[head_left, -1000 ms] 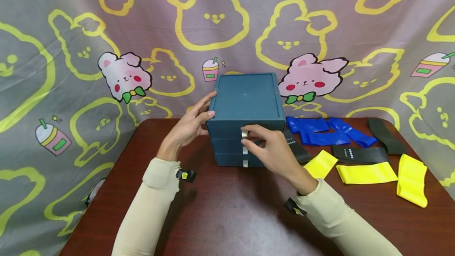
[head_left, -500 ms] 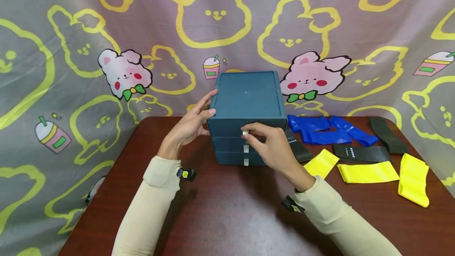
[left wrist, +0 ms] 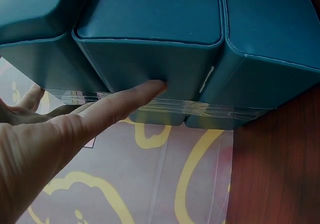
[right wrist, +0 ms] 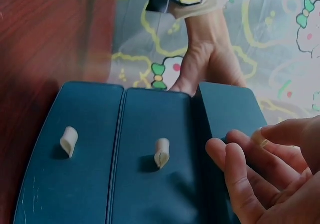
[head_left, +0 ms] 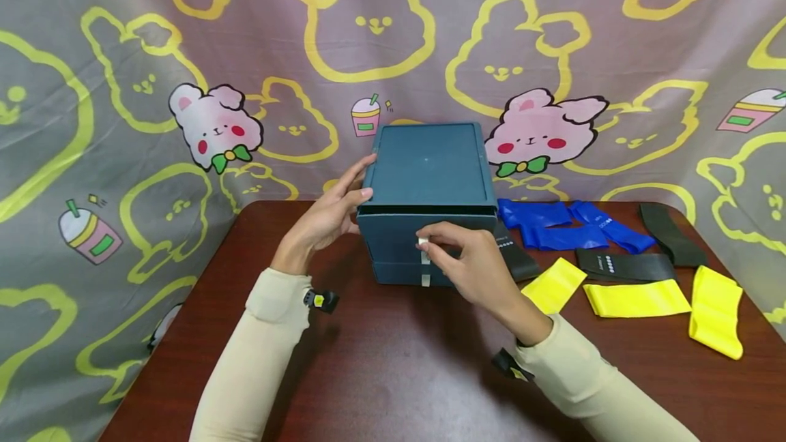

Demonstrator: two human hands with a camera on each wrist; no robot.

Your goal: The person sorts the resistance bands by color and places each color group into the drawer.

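Note:
A teal three-drawer storage box stands on the table. My left hand steadies its left side, fingers extended along the wall; the left wrist view has a thumb pressing on the teal side. With thumb and index finger, my right hand pinches the white pull tab of the top drawer. That drawer juts out a little past the others, leaving a dark gap under the lid. In the right wrist view, white tabs on the middle drawer and bottom drawer are untouched. The top drawer's contents are hidden.
To the right on the brown table lie flat resistance bands: several yellow ones, blue ones and black ones. A patterned curtain hangs behind the box and to its left. Clear tape runs along the box's side.
The top drawer has come out slightly towards me, the right hand drawing its tab forward and opening a gap under the lid. My left hand has stayed against the box.

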